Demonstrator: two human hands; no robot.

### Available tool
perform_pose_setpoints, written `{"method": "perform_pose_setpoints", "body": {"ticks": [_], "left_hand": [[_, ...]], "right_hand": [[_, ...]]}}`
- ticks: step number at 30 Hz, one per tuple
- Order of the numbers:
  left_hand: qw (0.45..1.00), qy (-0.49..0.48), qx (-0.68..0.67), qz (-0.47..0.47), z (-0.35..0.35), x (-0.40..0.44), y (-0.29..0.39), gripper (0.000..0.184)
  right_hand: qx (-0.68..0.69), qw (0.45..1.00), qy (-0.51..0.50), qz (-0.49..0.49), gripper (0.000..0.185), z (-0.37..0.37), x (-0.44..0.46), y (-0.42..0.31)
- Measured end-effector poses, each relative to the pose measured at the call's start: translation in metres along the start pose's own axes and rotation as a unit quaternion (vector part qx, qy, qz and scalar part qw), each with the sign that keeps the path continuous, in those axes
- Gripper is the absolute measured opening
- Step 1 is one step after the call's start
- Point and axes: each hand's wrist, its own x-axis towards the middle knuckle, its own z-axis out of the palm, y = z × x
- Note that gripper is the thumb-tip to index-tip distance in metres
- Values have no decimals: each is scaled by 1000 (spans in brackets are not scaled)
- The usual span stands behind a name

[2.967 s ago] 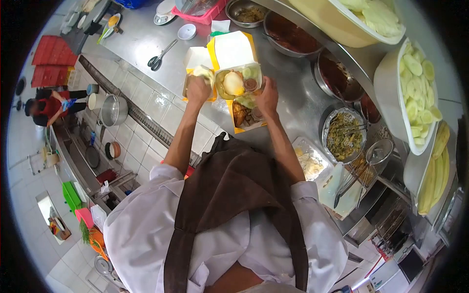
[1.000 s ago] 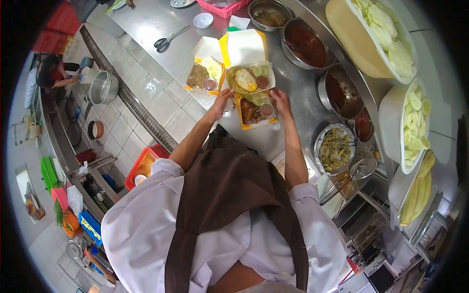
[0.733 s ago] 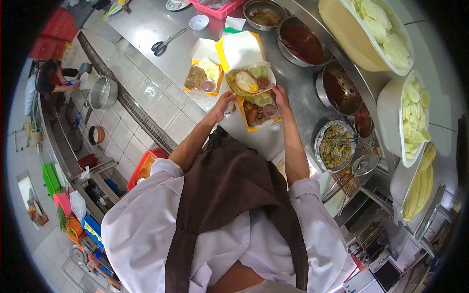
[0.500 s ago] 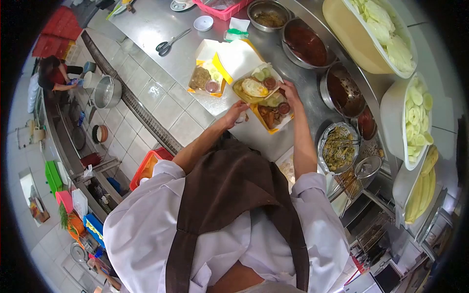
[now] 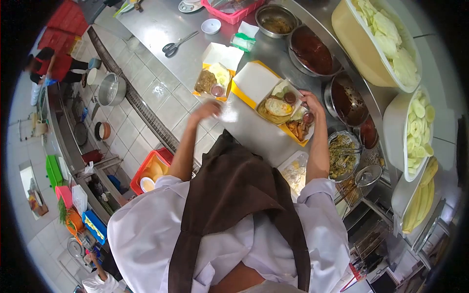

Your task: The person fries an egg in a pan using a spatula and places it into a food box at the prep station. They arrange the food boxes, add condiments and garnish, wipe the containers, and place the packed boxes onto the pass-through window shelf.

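My right hand [image 5: 313,103] grips the right edge of an open takeaway box [image 5: 266,115] holding a fried egg [image 5: 278,108], cucumber and a small cup of red sauce [image 5: 289,97]. Against its lower right side sits another yellow-edged food box [image 5: 304,138] with browned meat pieces and a sauce cup; part of it is hidden. My left hand [image 5: 207,110] is lifted off the boxes, smeared by motion, and its fingers cannot be made out. Just above it stands a third open box [image 5: 197,92] with brown shredded food, cucumber slices and a sauce cup.
Along the right of the steel table [image 5: 161,27] stand bowls of dark red sauce [image 5: 312,51] and a foil-lined bowl [image 5: 343,156]. Tubs of cabbage [image 5: 386,29] and sliced cucumber [image 5: 417,127] sit beyond. Scissors [image 5: 179,44] lie at the upper left. A person [image 5: 53,66] is across the floor.
My left hand has let go of the egg box and swung left and up. My right hand stays at the egg box, which has shifted right with the box beside it. The view has moved slightly.
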Motion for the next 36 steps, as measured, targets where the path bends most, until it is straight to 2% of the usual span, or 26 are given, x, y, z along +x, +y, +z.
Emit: {"method": "perform_pose_setpoints", "body": {"ticks": [1,2,3,4,5,6,7,9,10,12,13,15,18,20,21,23,24,26,27,31,35,36], "left_hand": [[980,150,100,-88,-31,-3,7,19],[933,307,158,-100,-53,-6,17,22],[905,345,209,-134,-71,-1,37,26],[871,381,261,-168,-87,7,49,29],[871,380,261,-170,-98,20,40,29],[884,340,282,-151,-108,35,24,32],[896,299,302,-129,-112,44,12,34],[901,296,291,-124,-111,46,3,34],[906,294,281,-120,-111,47,1,35],[901,310,277,-127,-99,36,-13,34],[893,349,250,-137,-91,25,-16,35],[881,391,223,-145,-78,7,-15,35],[867,443,156,-165,-52,-15,-25,36],[865,483,10,-137,-35,-20,-45,35],[864,483,10,-141,-27,-21,-47,35],[862,465,-133,-153,-12,-21,-48,38],[862,464,-134,-155,-7,-22,-47,38],[859,443,-220,-131,0,-22,-41,41],[860,430,-237,-138,2,-22,-35,46],[858,459,-208,-104,9,-17,-6,54],[877,431,-197,-86,-4,-6,-25,58],[870,434,-226,-57,-9,-5,-30,54]], "right_hand": [[-21,1000,9,2,35,-1,-2,-3],[-42,999,17,5,33,-2,-5,-5],[-41,999,16,6,33,-3,-4,-9],[-128,992,6,-16,31,-6,0,-15],[-213,976,-4,-36,29,-5,3,-21],[-212,977,-4,-36,29,1,6,-28],[-245,967,40,-53,28,11,9,-38],[-310,935,128,-113,30,35,18,-54],[-312,934,131,-116,30,46,24,-62],[-373,890,213,-149,30,84,14,-88],[-374,891,210,-147,30,96,12,-96],[-452,854,250,-63,31,109,15,-116],[-453,854,250,-53,33,115,7,-132],[-469,840,264,-73,33,122,3,-138],[-483,824,282,-90,33,125,2,-137],[-481,828,269,-103,32,131,8,-136],[-478,832,259,-115,31,134,11,-135],[-470,832,257,-143,31,140,26,-127],[-461,833,255,-171,32,142,34,-123],[-459,841,228,-172,30,140,57,-115],[-475,838,212,-169,21,134,71,-115],[-482,830,220,-175,18,131,76,-114]]}}
